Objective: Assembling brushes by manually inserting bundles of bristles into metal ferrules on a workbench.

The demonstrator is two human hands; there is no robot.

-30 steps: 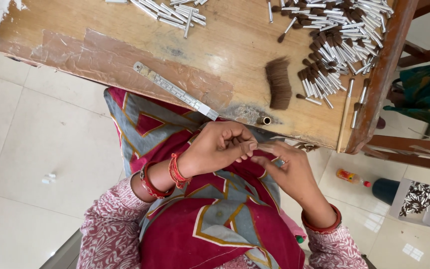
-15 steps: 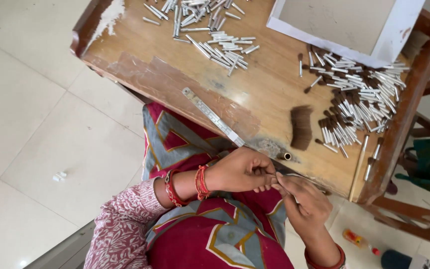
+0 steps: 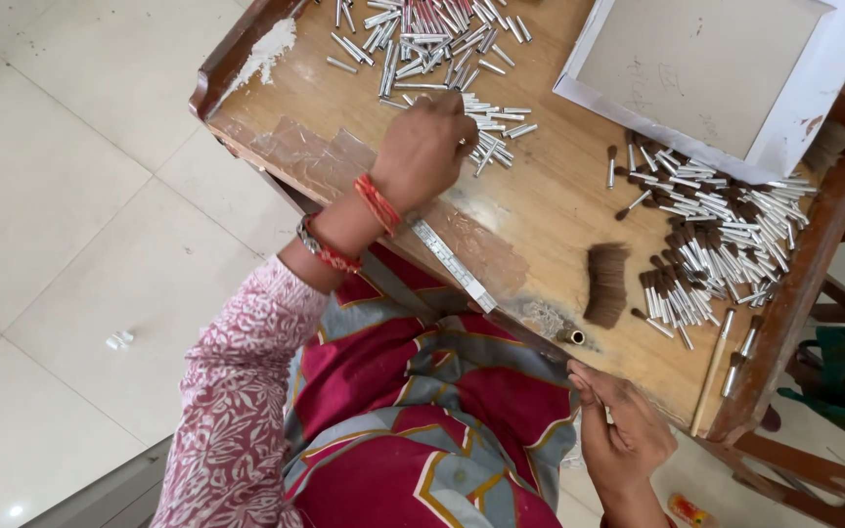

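The left hand rested curled on shiny little tubes near the desk's far edge; its hold was hidden. The right hand pinched something tiny at the near edge.

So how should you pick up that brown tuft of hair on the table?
Probably pinch the brown tuft across its narrower end nearest the table edge, coming from above with fingers either side. It lies flat and apart from the tubes, and its far end fans out loosely.

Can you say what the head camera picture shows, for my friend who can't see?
A person's left hand reaches into a pile of small silver tubes on a wooden table. Their right hand waits at the table's edge, near little brushes and a tuft of brown bristles.
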